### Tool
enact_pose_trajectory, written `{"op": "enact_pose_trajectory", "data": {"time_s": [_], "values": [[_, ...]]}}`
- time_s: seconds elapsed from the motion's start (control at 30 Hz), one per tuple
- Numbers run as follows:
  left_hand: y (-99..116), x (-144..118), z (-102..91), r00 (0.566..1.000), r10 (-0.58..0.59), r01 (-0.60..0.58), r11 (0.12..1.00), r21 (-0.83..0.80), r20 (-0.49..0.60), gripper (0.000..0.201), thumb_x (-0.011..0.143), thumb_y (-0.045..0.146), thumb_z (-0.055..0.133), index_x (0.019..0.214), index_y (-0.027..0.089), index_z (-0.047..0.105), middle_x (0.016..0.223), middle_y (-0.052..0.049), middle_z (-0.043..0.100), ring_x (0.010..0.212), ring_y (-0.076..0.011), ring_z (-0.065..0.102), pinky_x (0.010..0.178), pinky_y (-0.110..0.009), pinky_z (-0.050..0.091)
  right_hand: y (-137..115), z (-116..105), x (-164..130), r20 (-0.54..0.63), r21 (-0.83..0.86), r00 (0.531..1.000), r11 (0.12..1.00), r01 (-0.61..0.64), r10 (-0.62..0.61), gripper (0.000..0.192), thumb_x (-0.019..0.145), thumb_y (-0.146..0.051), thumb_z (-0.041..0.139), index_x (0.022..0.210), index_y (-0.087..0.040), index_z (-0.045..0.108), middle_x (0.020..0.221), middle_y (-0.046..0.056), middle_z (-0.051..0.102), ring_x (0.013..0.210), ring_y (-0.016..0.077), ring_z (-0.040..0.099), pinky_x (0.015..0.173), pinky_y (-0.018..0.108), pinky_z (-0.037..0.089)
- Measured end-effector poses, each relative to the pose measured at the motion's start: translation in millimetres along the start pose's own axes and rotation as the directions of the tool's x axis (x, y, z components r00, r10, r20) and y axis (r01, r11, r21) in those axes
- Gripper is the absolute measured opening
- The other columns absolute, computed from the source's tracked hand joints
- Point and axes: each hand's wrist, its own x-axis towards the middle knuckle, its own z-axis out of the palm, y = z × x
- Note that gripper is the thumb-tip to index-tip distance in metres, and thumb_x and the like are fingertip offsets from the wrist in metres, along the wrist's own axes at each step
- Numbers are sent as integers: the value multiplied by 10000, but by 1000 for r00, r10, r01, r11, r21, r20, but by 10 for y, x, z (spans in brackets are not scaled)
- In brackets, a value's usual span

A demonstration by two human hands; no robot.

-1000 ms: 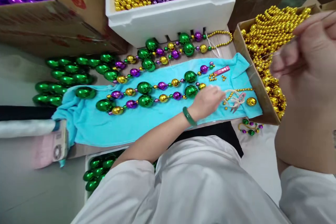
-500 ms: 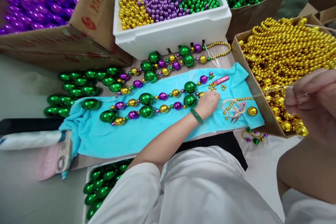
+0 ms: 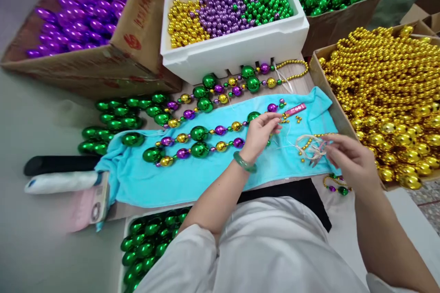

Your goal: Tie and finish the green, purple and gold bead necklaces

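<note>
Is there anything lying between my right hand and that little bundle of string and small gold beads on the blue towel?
Nothing visible. The right hand is right beside the string bundle on the turquoise towel, fingertips almost at it, with no object between them. The left hand is further left, at the end of the bead strand.

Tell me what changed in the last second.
The right hand came down from high near the camera to the towel, beside the loose thread bundle. The left hand stayed at the bead strand's right end, fingers now lifted. Strands and boxes stayed put.
</note>
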Motion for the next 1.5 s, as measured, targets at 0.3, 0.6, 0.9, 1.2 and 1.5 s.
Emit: {"op": "enact_pose_trajectory", "data": {"time_s": [0.3,0.6,0.9,1.2,1.5], "values": [[117,-29,-78,948,-303,286,687,-668,94,142,887,167,563,965,135,677,813,-34,694,654,-86,655,579,-183,516,390,372,-192,82,-105,996,993,52,-44,183,877,-267,561,918,-192,723,680,6,627,559,104,522,524,239,408],[74,13,-114,943,-323,267,591,-761,80,109,886,179,575,921,147,673,774,-12,685,662,-71,645,590,-172,511,396,329,-149,66,-187,996,980,74,-62,177,858,-282,572,888,-188,719,797,36,712,638,148,615,587,270,481],[100,15,-91,936,-351,238,603,-762,15,65,868,164,591,895,159,650,763,0,673,659,-74,645,564,-163,492,413,327,-132,66,-209,997,976,51,-38,185,865,-287,571,894,-186,724,819,45,726,650,152,628,579,263,475],[94,33,-70,936,-353,229,605,-762,1,61,873,157,579,876,146,639,749,-3,674,636,-71,643,555,-164,496,447,321,-125,70,-195,997,979,53,-40,184,869,-288,571,891,-185,722,824,47,719,644,148,616,572,264,467],[39,23,0,994,-66,36,951,-307,-89,327,849,300,635,1164,223,589,906,-16,682,740,-105,656,657,-220,499,456,345,-93,0,-96,1000,995,-19,19,181,868,-316,568,896,-187,692,673,11,621,559,115,521,517,249,420]]}}
